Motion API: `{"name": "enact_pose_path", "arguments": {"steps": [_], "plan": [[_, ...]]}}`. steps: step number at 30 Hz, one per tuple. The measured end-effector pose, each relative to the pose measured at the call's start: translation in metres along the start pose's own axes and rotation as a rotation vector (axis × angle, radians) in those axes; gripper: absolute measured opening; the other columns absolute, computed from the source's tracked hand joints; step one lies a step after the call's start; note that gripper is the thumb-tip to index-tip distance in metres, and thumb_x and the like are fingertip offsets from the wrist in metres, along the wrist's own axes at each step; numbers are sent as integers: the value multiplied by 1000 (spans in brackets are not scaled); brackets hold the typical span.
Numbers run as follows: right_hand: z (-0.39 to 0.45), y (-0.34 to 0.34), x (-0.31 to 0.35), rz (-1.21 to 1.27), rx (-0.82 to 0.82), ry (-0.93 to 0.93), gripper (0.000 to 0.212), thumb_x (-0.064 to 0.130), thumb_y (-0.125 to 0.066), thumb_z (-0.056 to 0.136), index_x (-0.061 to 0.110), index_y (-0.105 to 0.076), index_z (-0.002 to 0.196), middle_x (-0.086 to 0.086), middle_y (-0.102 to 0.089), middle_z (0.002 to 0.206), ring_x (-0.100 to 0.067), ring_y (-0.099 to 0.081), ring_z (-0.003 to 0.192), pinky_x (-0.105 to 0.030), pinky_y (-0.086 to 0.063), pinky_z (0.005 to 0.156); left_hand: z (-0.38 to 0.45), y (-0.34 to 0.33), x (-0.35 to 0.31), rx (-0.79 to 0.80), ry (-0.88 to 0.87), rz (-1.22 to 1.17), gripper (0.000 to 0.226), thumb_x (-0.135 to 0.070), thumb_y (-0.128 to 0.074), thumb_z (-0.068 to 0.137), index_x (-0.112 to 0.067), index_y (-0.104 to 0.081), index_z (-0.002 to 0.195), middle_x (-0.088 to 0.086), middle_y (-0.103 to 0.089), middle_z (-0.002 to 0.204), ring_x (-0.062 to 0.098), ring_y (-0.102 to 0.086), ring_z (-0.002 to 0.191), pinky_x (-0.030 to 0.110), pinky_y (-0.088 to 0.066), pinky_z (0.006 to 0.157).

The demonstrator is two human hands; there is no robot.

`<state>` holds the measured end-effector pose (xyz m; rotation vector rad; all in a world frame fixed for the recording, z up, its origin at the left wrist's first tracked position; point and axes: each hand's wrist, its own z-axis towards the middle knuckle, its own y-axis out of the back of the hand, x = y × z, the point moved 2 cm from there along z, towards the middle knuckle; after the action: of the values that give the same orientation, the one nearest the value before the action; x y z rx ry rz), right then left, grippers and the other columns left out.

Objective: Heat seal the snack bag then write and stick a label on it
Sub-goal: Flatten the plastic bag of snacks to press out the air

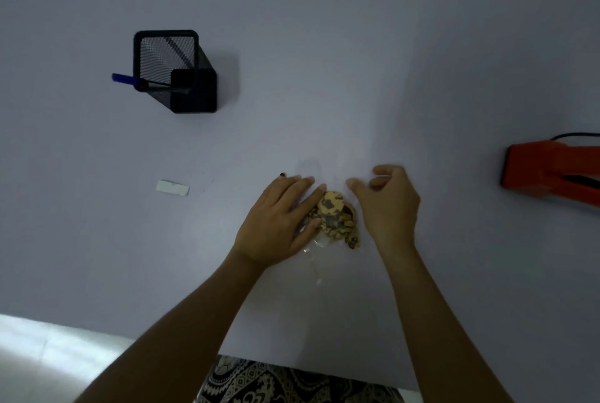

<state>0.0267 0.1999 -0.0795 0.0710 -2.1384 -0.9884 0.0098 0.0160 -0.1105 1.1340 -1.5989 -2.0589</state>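
A clear plastic snack bag holding broken tan and dark cookies lies on the white table in front of me. My left hand rests flat on the bag's left side, fingers spread over the plastic. On the bag's right, my right hand has its fingers curled at the far end of the bag; whether they pinch the plastic I cannot tell. The orange heat sealer sits at the right edge. A small white label lies to the left. A blue-capped pen leans in the holder.
A black mesh pen holder stands at the back left. A black cable runs from the sealer off the right edge. The table's near edge is just below my forearms, with patterned fabric beneath it.
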Motion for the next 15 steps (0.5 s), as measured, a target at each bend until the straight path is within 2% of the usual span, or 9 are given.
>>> {"name": "enact_pose_path", "arguments": {"steps": [1, 3, 8, 11, 13, 15], "plan": [[1, 0, 1, 15, 10, -16, 39, 33, -78, 77, 17, -57, 107, 6, -61, 83, -2, -55, 70, -8, -38, 58, 0, 0, 0, 3, 1, -3, 51, -43, -43, 95, -12, -53, 133, 13, -56, 131, 27, -48, 120, 38, -34, 108], [2, -1, 2, 35, 37, -30, 34, 30, -78, 78, 17, -60, 103, 11, -59, 77, 4, -52, 66, -5, -37, 52, 0, -1, 1, 8, -1, -13, 51, -44, -41, 95, -12, -52, 134, 13, -55, 132, 27, -48, 122, 39, -35, 108], [2, -2, -1, 33, 71, 7, 13, 25, -75, 80, 16, -69, 86, 12, -62, 72, 2, -55, 64, -6, -36, 51, -4, -2, 3, -26, -16, -42, 51, -44, -40, 96, -12, -52, 134, 13, -55, 132, 27, -48, 122, 37, -33, 109], [0, 3, -3, 91, 77, 32, 9, 23, -72, 83, 16, -67, 81, 11, -64, 74, 1, -58, 68, -5, -39, 56, -4, -2, 2, -60, -33, -70, 51, -43, -45, 95, -11, -52, 134, 15, -55, 131, 28, -48, 121, 40, -36, 108], [-3, 5, -4, 183, 120, 48, 9, 21, -71, 84, 16, -64, 81, 6, -68, 79, -3, -64, 74, -6, -44, 64, -4, 1, 1, -92, -49, -112, 52, -43, -51, 93, -11, -51, 134, 16, -53, 133, 28, -48, 122, 39, -38, 106], [-7, 6, -5, 340, 218, 54, 10, 17, -69, 85, 15, -60, 81, -3, -73, 85, -14, -70, 82, -22, -54, 75, -3, 7, 2, -143, -13, -154, 58, -44, -56, 90, -10, -47, 137, 18, -47, 138, 28, -44, 126, 35, -40, 104]]}}
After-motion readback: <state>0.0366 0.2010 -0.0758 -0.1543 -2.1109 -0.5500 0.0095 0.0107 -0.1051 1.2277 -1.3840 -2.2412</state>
